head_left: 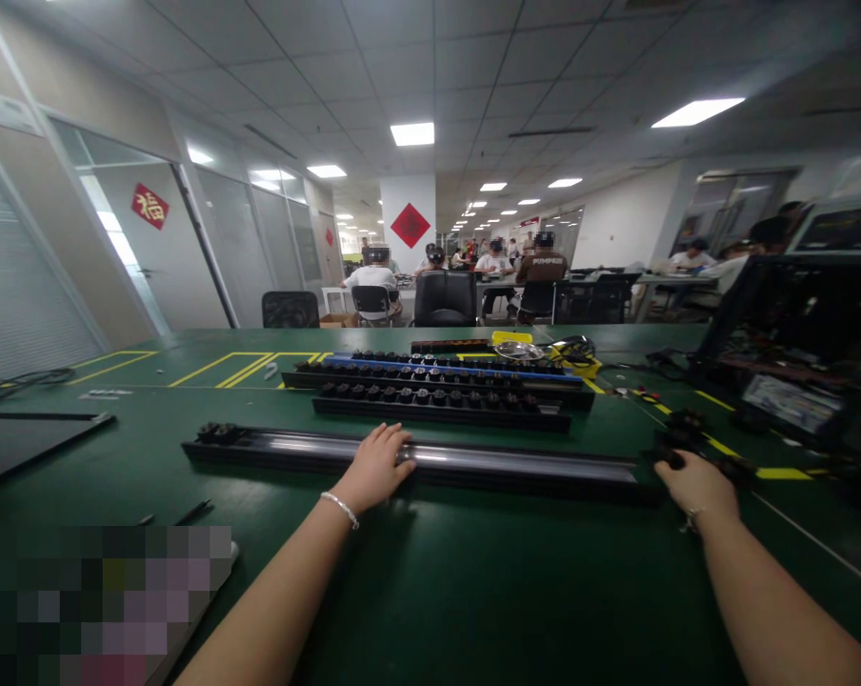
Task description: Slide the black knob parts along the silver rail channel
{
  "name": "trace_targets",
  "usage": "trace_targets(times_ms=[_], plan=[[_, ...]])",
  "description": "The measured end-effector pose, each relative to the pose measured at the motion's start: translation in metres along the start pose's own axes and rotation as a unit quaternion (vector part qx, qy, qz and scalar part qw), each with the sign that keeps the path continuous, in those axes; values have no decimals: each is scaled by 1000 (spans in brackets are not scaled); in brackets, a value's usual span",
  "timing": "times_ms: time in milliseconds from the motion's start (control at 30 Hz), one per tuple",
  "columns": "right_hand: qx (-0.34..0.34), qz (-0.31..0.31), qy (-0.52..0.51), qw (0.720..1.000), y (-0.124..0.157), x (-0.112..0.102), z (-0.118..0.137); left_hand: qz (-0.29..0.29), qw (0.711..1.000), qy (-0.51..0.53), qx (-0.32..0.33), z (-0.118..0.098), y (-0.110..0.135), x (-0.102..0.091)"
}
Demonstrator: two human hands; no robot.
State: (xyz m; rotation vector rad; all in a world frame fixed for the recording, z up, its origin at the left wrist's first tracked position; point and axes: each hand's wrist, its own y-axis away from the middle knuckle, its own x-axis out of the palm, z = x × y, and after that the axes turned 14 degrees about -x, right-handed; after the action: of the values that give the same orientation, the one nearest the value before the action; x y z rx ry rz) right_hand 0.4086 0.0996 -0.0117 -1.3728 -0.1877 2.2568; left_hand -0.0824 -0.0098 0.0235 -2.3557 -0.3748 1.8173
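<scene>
A long black channel-shaped rail [502, 461] with a shiny strip along its inside lies across the green table in front of me. Round black parts [220, 432] sit together at its left end. My left hand [380, 462] lies over the middle of this rail, fingers stretched and thumb apart. Beyond the rail's right end, my right hand [698, 486] is closed, fingertips on a small black part [673, 460]; its exact kind is hard to make out. Farther back lie similar rails filled with rows of round black parts [423, 395].
A yellow tray [512, 338], a shiny round dish [519, 352] and dark cables stand behind the rails. Loose black parts [688, 424] lie to the right, near an open dark equipment case [780, 353]. A flat dark frame [37, 443] is at left. People sit in the background.
</scene>
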Motion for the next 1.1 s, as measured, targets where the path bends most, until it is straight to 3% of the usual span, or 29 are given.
trace_targets(times_ms=[67, 200, 267, 400, 533, 600, 833, 1000, 1100], plan=[[10, 39, 32, 999, -5, 1, -1, -8, 1000, -28, -2, 4, -8, -12], [11, 43, 47, 998, -8, 0, -3, -59, 995, -80, -20, 33, -28, -49], [5, 27, 35, 999, -8, 0, -5, -80, 988, -116, -63, 62, -37, -70], [16, 32, 27, 999, -7, 1, -8, -91, 950, -195, -227, 140, -39, -98], [32, 12, 22, 999, 2, -2, -3, -20, 905, -191, -380, 210, -24, -103], [37, -13, 16, 999, 9, -7, 2, 0, 896, -184, -405, 230, -17, -99], [-2, -43, 2, 999, 34, -16, 25, 7, 890, -164, -426, 246, -17, -88], [-147, -44, -22, 988, 48, -4, 37, 18, 886, -126, -445, 253, -23, -83], [-195, -32, -26, 980, 52, 6, 40, 15, 889, -124, -441, 261, -26, -79]])
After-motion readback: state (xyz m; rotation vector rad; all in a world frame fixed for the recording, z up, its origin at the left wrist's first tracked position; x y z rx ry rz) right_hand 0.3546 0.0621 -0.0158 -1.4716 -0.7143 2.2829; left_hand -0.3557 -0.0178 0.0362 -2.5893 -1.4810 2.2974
